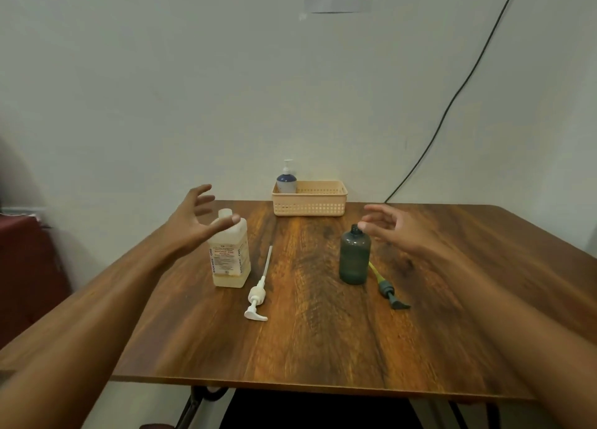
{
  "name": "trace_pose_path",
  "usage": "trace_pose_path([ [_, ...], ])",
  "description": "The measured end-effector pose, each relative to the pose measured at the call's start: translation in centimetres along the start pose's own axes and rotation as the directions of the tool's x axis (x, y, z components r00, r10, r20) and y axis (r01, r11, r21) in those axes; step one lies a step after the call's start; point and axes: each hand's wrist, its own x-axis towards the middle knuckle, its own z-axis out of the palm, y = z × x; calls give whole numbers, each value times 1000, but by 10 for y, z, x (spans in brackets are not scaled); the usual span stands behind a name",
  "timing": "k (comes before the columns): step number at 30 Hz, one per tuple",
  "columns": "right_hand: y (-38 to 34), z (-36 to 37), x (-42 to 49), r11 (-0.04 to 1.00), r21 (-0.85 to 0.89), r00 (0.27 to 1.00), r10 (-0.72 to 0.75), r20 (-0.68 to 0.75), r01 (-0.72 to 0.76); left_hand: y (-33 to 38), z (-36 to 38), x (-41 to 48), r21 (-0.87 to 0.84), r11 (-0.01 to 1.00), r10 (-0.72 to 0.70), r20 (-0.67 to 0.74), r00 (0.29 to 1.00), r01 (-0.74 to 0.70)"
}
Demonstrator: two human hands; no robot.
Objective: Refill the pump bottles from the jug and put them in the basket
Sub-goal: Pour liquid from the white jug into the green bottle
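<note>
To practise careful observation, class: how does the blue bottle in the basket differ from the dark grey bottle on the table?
The blue bottle stands inside the basket, at its left end; the dark grey bottle stands on the bare table. The blue bottle has its white pump head fitted; the dark grey bottle's neck is open, with a grey pump lying beside it. Both bottles stand upright.

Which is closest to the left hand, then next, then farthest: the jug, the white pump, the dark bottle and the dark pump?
From the left hand:
1. jug, right by its thumb, on the left.
2. white pump, lying just right of the jug.
3. dark bottle, standing right of centre.
4. dark pump, lying past the bottle, farthest right.
</note>
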Motion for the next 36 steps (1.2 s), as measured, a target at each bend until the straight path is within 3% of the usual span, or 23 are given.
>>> trace_pose_path([
  [8,31,36,-17,997,19,995,79,59,-80,-39,38,-33,-119,993,-28,-9,1000,27],
  [15,30,43,-19,996,23,996,86,-15,-86,-47,50,-34,-151,988,-52,-69,996,41],
  [21,24,50,-17,994,85,984,79,-161,-66,-39,48,-33,-163,987,-30,-98,995,14],
  [30,-40,37,-5,989,103,974,-82,-212,106,37,48,-12,-212,969,115,-59,992,-125],
  [36,-53,41,-15,985,104,978,-118,-175,137,66,52,-4,-68,966,248,-23,968,-249],
])
